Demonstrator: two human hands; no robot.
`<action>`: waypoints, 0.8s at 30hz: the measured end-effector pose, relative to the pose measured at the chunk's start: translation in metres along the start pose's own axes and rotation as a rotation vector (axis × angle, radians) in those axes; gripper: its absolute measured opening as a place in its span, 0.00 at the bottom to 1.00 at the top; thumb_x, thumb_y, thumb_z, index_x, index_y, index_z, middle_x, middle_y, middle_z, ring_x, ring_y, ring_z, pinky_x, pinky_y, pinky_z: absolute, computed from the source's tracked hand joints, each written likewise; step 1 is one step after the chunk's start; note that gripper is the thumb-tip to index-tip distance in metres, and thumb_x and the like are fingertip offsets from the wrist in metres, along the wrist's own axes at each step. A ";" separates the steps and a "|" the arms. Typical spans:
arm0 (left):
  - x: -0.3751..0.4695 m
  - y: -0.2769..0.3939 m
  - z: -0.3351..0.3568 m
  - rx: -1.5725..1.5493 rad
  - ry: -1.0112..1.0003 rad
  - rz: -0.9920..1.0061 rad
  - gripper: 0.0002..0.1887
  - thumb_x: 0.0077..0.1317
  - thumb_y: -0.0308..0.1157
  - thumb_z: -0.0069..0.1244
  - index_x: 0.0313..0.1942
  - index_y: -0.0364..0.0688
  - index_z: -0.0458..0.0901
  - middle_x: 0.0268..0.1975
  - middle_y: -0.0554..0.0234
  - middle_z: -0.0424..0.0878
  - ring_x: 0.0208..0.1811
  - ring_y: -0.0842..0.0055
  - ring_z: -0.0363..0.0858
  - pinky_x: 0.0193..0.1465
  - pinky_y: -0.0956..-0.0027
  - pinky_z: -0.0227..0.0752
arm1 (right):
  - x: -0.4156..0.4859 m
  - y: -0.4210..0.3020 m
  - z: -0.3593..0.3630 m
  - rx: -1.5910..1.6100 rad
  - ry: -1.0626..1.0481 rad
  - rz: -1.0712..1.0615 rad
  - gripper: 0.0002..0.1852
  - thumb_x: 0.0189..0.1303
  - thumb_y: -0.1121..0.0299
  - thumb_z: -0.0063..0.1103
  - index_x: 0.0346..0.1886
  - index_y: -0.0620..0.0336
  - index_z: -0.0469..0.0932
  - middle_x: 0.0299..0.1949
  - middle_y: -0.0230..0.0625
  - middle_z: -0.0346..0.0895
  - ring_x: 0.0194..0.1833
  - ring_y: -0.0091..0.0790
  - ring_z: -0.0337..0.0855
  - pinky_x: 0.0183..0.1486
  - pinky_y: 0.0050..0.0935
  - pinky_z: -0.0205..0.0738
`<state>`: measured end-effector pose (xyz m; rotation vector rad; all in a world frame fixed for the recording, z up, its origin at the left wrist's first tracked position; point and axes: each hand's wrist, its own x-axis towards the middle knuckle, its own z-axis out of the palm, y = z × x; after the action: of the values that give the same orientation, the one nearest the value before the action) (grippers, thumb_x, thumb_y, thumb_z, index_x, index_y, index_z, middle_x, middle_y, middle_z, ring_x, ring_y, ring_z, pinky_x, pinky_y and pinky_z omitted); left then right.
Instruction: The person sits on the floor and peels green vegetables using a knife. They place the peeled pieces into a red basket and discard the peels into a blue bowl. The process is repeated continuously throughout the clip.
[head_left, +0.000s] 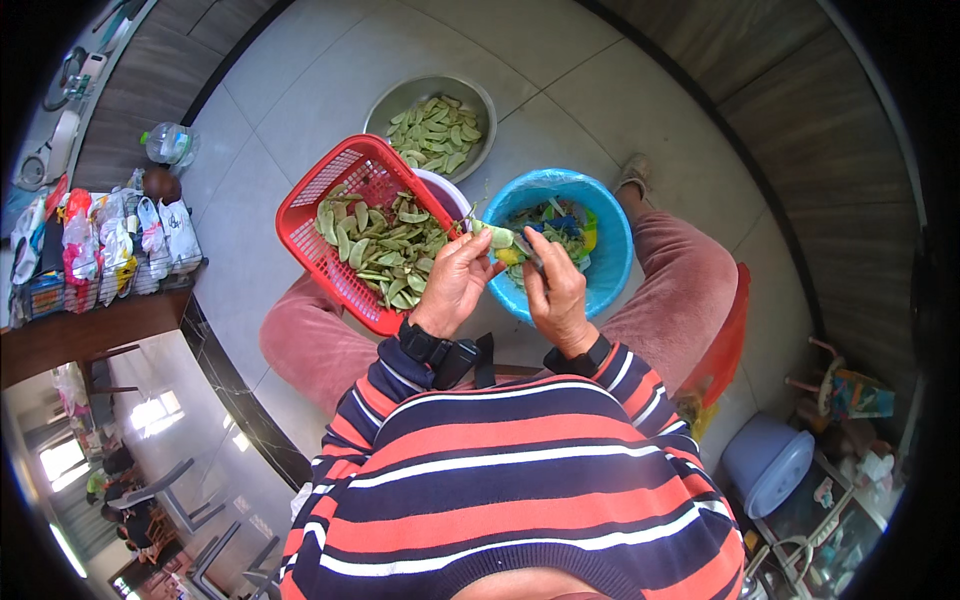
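Observation:
My left hand (456, 276) pinches one end of a flat green bean pod (495, 235) between thumb and fingers. At the pod's other end is my right hand (556, 283), its thumb and forefinger closed on a small grey object (531, 253), perhaps a blade; the fingers hide most of it. Both hands are over the near edge of a blue lined bucket (616, 255) holding green scraps and coloured wrappers. On the left, a red plastic basket (300, 214) full of bean pods (386, 251) tilts by my left knee, with a whitish tub (444, 191) partly hidden behind it.
Farther off, a metal basin (379, 112) on the tiled floor holds more pods (439, 131). A plastic bottle (169, 143) stands by the left cabinet, near a rack of plastic bags (116, 240). A red bag (724, 352) and a lidded bluish tub (766, 463) are at right.

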<state>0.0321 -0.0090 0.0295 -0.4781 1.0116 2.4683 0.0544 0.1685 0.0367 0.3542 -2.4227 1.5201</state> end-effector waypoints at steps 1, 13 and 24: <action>0.000 -0.002 0.000 -0.016 -0.020 -0.003 0.07 0.77 0.36 0.49 0.47 0.45 0.80 0.46 0.74 0.83 0.49 0.83 0.81 0.54 0.67 0.76 | 0.000 -0.002 0.001 -0.054 0.007 -0.037 0.29 0.58 0.80 0.60 0.66 0.61 0.73 0.39 0.47 0.78 0.32 0.47 0.80 0.34 0.38 0.76; 0.000 -0.004 0.003 -0.061 -0.128 -0.024 0.09 0.76 0.32 0.46 0.48 0.42 0.81 0.48 0.68 0.85 0.51 0.78 0.82 0.58 0.63 0.76 | 0.001 -0.006 0.001 -0.215 0.000 -0.206 0.33 0.56 0.79 0.62 0.68 0.62 0.70 0.36 0.44 0.77 0.33 0.48 0.81 0.35 0.40 0.77; -0.006 0.006 -0.001 0.067 -0.265 -0.193 0.10 0.74 0.30 0.48 0.51 0.35 0.79 0.45 0.62 0.85 0.46 0.77 0.84 0.56 0.65 0.77 | -0.007 0.014 0.005 0.459 -0.071 0.377 0.16 0.71 0.76 0.51 0.61 0.61 0.73 0.41 0.31 0.78 0.40 0.22 0.74 0.45 0.26 0.72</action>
<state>0.0341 -0.0149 0.0351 -0.2090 0.8920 2.2458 0.0558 0.1707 0.0206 0.0294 -2.2607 2.2679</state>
